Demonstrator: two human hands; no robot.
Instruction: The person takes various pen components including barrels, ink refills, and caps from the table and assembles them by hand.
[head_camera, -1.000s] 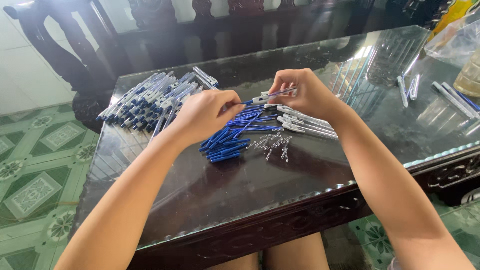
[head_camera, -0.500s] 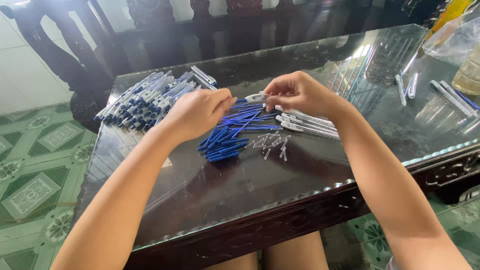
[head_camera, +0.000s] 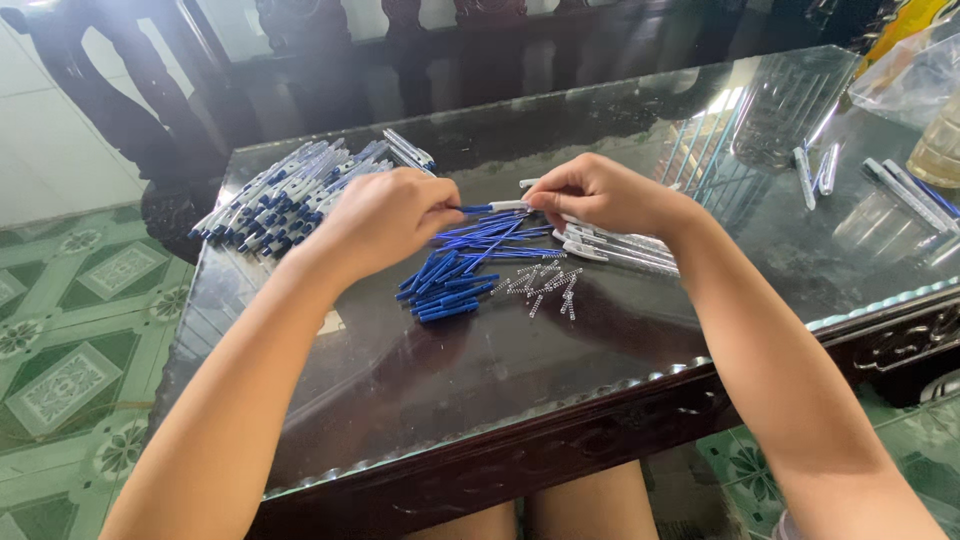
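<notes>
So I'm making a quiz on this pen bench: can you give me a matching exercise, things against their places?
Things:
1. small springs
2. blue refills
3. assembled pens
4. pen being joined

Places:
A. far left of the glass table
B. between left hand and right hand
C. under the left hand
D. below the right hand, centre

Pairs: 1-D, 2-C, 3-A, 4-B
</notes>
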